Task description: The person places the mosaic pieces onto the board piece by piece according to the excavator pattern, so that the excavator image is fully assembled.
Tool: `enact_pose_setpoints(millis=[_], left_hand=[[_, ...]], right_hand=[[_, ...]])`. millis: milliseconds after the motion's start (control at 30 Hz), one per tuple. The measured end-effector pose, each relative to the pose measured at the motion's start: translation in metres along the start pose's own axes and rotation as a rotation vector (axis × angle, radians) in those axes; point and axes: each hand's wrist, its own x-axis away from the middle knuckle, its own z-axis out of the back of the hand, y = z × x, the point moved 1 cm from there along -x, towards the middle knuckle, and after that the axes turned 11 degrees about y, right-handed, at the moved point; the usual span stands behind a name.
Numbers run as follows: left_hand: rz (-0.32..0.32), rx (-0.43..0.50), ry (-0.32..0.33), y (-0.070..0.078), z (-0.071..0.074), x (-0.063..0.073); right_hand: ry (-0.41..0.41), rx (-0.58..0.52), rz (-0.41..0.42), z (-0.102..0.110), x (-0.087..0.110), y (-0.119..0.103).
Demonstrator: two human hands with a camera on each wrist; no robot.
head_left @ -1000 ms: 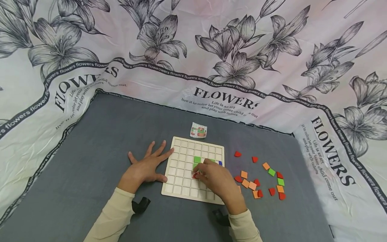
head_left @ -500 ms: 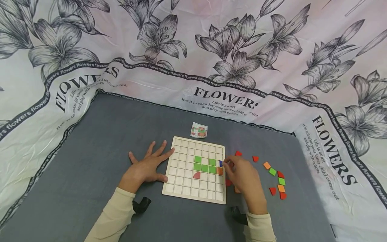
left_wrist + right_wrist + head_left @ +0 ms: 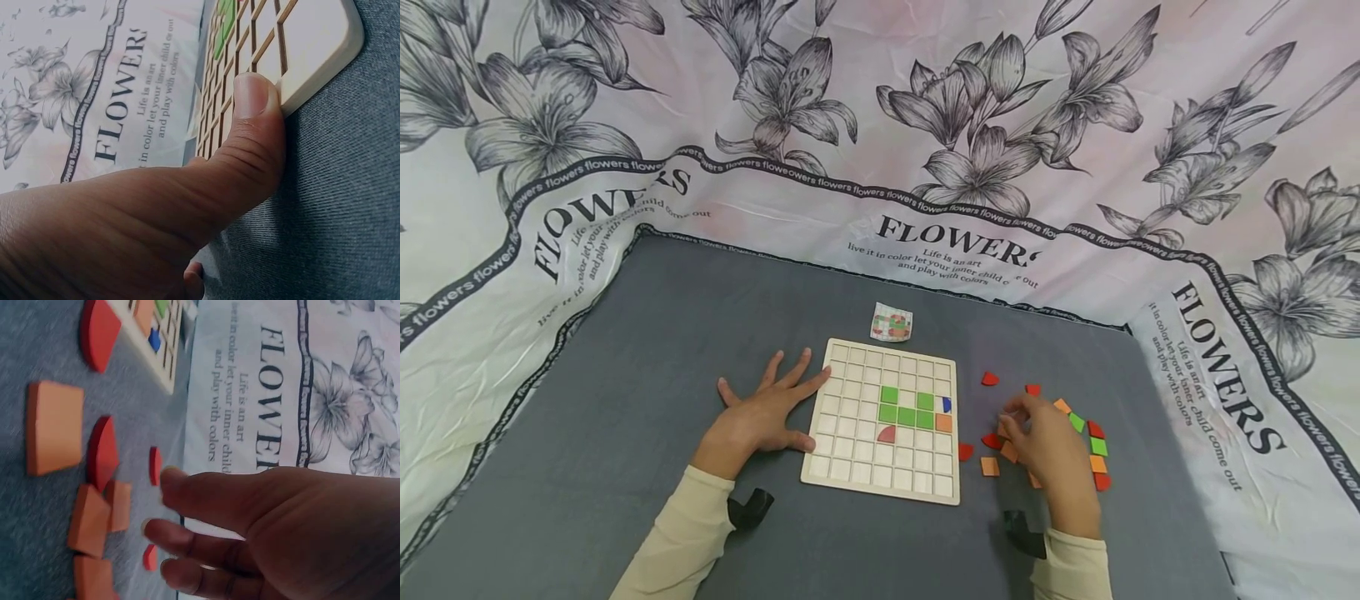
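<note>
A wooden grid board lies flat on the grey cloth. In its cells sit several green square tiles, an orange square, a blue piece and a red quarter-circle tile. My left hand has its fingers spread, with the thumb touching the board's near left edge. To the right of the board, my right hand hovers over loose tiles. In the right wrist view its thumb and fingertips are apart with nothing between them, close to a red tile.
Loose orange tiles, red pieces and green squares lie scattered right of the board, some hidden under my right hand. A small card with a coloured grid picture lies behind the board. A flower-printed cloth closes off the back.
My right hand has let go of the red quarter-circle tile on the board and moved right, past the blue piece, to the loose tiles. My left hand stays put.
</note>
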Motion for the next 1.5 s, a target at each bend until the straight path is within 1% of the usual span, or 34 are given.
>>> enact_pose_setpoints(millis=[133, 367, 567, 700, 833, 933, 1033, 1100, 1167, 1233, 1400, 1500], left_hand=[[0.0, 0.003, -0.001, -0.001, -0.001, 0.0], [0.007, 0.001, -0.003, -0.001, -0.001, 0.0], [0.006, -0.001, -0.003, -0.001, 0.0, 0.0], [-0.002, 0.001, 0.004, -0.001, 0.001, 0.001], [-0.011, 0.0, 0.012, 0.001, 0.001, 0.001], [-0.002, -0.009, 0.003, 0.001, 0.002, 0.001], [0.005, -0.006, -0.01, 0.002, 0.002, 0.001], [0.007, 0.0, -0.013, 0.001, 0.002, 0.001], [0.007, 0.006, -0.01, 0.001, 0.002, 0.001], [0.008, 0.007, -0.005, 0.0, 0.002, 0.001], [0.009, 0.007, -0.004, -0.001, 0.001, 0.001], [0.007, 0.008, -0.003, -0.001, 0.001, 0.001]], right_hand=[[-0.035, 0.027, -0.031, -0.002, 0.002, 0.007], [-0.063, 0.027, -0.04, -0.005, 0.002, 0.012], [-0.062, 0.045, -0.043, -0.011, 0.0, 0.012], [-0.049, 0.038, -0.049, -0.015, -0.002, 0.01], [-0.024, 0.023, -0.027, -0.018, -0.004, 0.007], [-0.01, 0.015, -0.008, -0.02, -0.006, 0.006], [0.009, 0.009, 0.036, -0.022, -0.007, 0.002], [0.026, 0.004, 0.095, -0.023, -0.008, -0.003], [0.045, -0.012, 0.173, -0.023, -0.007, -0.01], [0.034, -0.032, 0.227, -0.023, -0.005, -0.02], [-0.004, -0.063, 0.318, -0.026, 0.003, -0.046], [0.012, -0.054, 0.393, -0.029, 0.009, -0.058]])
